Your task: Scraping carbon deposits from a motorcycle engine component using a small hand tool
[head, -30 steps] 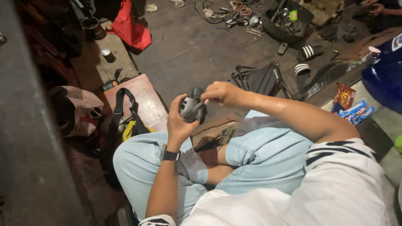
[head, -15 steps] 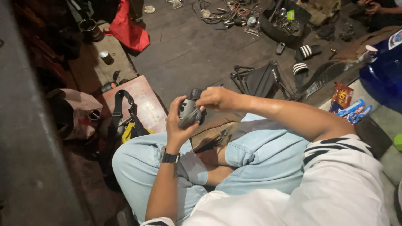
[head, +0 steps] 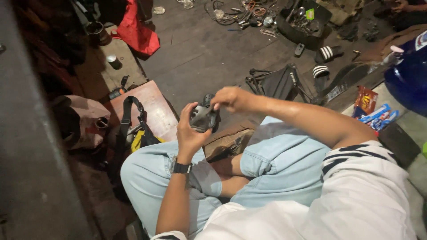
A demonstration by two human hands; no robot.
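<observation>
I sit cross-legged in light blue shorts and a white striped shirt. My left hand (head: pixel 189 133), with a black watch on the wrist, cradles a small dark grey metal part (head: pixel 203 117) above my knees. My right hand (head: pixel 230 98) reaches across from the right, and its fingertips pinch the top edge of that same part. The underside of the part is hidden by my left palm.
A reddish board (head: pixel 151 106) with a black strap (head: pixel 126 120) lies on the floor just left of my hands. A folded black stand (head: pixel 278 82) lies behind them. Tools and wires (head: pixel 249 13) are scattered at the back, snack packets (head: pixel 371 109) at the right, a red bag (head: pixel 135 31) top left.
The view has shifted slightly. My right hand has slid a little along the top of the part while my left hand keeps holding it.
</observation>
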